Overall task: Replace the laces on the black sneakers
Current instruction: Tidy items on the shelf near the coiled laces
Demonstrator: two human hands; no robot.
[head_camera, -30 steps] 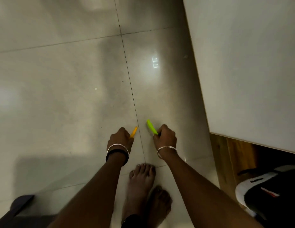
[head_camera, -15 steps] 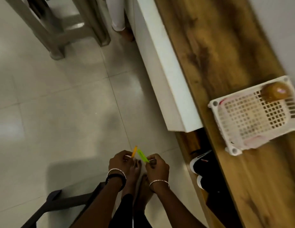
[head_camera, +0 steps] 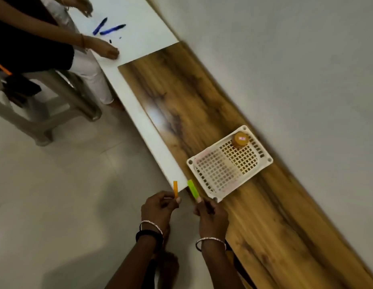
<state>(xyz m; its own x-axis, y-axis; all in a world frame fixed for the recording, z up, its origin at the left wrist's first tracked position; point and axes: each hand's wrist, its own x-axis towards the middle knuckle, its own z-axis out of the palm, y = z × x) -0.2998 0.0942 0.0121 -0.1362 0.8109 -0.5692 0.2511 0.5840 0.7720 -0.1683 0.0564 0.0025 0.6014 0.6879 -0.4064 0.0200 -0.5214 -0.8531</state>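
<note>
Currently, a flat orange strip (head_camera: 175, 189) is being pinched by the left hand (head_camera: 158, 207), a green strip (head_camera: 193, 189) by the right hand (head_camera: 210, 215), beside a white perforated basket (head_camera: 190, 162).

A: What is being held?
B: The left hand (head_camera: 158, 207) pinches an orange stick (head_camera: 175, 188); the right hand (head_camera: 210, 215), a green stick (head_camera: 193, 189).
A: Beside them?
B: A white basket (head_camera: 199, 178) holding a brown jar (head_camera: 240, 139).

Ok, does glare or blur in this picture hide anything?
Head view: a glare patch whitens the wooden shelf; head view, light motion blur makes the label of the jar in the white basket unreadable; the orange strip and green strip are clear enough.
</note>
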